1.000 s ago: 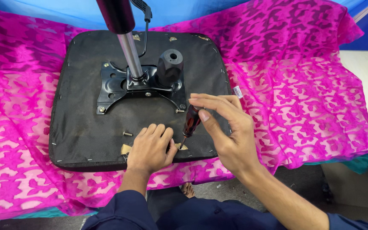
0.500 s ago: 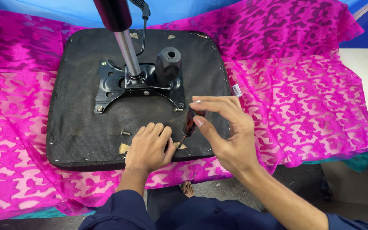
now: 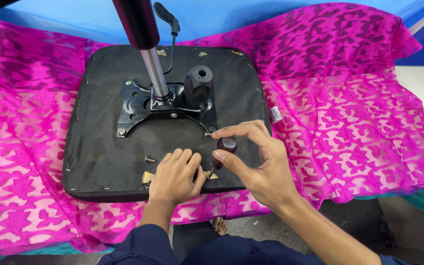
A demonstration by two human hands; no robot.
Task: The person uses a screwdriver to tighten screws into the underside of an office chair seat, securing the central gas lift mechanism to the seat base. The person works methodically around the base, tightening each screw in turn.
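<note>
Hands meet near the front edge of a square black upholstered chair seat (image 3: 104, 162), which lies upside down on a bright pink patterned cloth (image 3: 349, 122) spread over the work surface. The right hand (image 3: 256, 162) pinches a small screwdriver with a dark reddish handle (image 3: 224, 149) between thumb and curled fingers; the tool stands nearly upright, its tip down on the seat's underside beside a tan corner tab (image 3: 211, 174). The left hand (image 3: 175, 176) lies knuckles up, fingers folded loosely and pressed on the fabric just left of the tip; whether it grips anything small I cannot tell. A loose screw (image 3: 149, 159) lies on the seat just left of that hand.

Bolted to the middle of the seat is a black metal mounting plate (image 3: 136, 110), which holds a chrome gas-lift column (image 3: 153, 73) rising out of the top of the view, and beside it a black ribbed plastic knob (image 3: 198, 86). A black lever (image 3: 168, 14) curves up behind.

Compared with a second ago, the screwdriver stands more upright and the right hand's fingers have spread above its handle; the left hand stays put.
</note>
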